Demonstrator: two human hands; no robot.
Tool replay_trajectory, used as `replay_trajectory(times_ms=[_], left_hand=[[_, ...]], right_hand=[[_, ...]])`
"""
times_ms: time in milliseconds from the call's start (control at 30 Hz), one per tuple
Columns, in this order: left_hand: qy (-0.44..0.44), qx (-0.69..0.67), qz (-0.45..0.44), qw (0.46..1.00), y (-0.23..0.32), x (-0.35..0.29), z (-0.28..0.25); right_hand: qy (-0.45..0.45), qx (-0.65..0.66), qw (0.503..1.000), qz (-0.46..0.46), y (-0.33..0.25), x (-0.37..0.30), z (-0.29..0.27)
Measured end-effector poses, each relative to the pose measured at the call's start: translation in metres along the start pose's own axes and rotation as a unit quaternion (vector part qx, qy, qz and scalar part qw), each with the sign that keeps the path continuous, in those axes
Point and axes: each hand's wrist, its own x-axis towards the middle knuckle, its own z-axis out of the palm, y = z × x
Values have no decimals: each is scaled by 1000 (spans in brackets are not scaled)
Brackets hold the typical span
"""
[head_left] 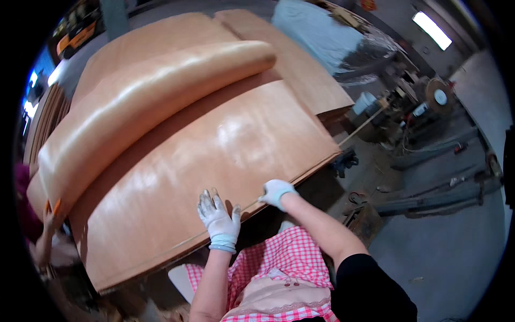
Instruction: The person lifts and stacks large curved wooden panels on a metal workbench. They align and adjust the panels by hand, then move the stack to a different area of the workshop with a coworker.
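Observation:
A large reddish-brown wood veneer sheet lies before me on a stack, its far part curled over into a long roll. My left hand, in a white glove with grey-stained fingertips, rests near the sheet's front edge with its fingers spread. To the right, my right hand, gloved alike, is closed at that edge. A thin pale strip runs along the edge into its fingers. The tips of the right fingers are partly hidden.
At the left edge another person's hand is at the roll, with something orange by the fingers. More wood sheets lie behind. Plastic-wrapped goods stand at the back. To the right are a pale bucket, machine parts and metal bars on the floor.

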Motion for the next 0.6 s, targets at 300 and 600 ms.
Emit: replay_trajectory(times_ms=[300,600], left_hand=[[-92,42,-37,994,19,11,21],[-91,63,-39,993,15,6,25]], right_hand=[[45,54,997,-22,141,-7,-51],[145,88,968,183,308,35,-68]])
